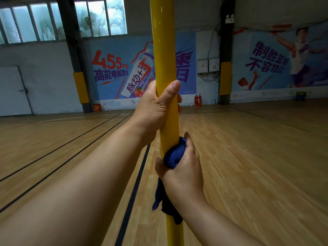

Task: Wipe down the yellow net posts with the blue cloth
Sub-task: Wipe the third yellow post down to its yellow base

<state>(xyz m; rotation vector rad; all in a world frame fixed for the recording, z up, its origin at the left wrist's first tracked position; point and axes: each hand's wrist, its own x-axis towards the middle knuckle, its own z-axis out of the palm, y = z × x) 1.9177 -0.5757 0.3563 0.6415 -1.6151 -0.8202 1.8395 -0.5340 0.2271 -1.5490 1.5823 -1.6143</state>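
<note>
A glossy yellow net post (pixel 164 50) runs upright through the middle of the head view, from the top edge to the bottom. My left hand (pixel 158 107) is wrapped around the post at mid height, thumb up on the near side. Just below it my right hand (pixel 182 167) presses a blue cloth (pixel 173 155) against the post, fingers curled round it. A loose end of the cloth hangs down the post below my wrist. The post's base is out of view.
A wooden sports floor (pixel 248 157) with black court lines spreads all around. At the far wall stand two red fire extinguishers (pixel 197 100), dark columns with yellow padding (pixel 80 87), advertising banners and a grey door (pixel 13 91) at the left.
</note>
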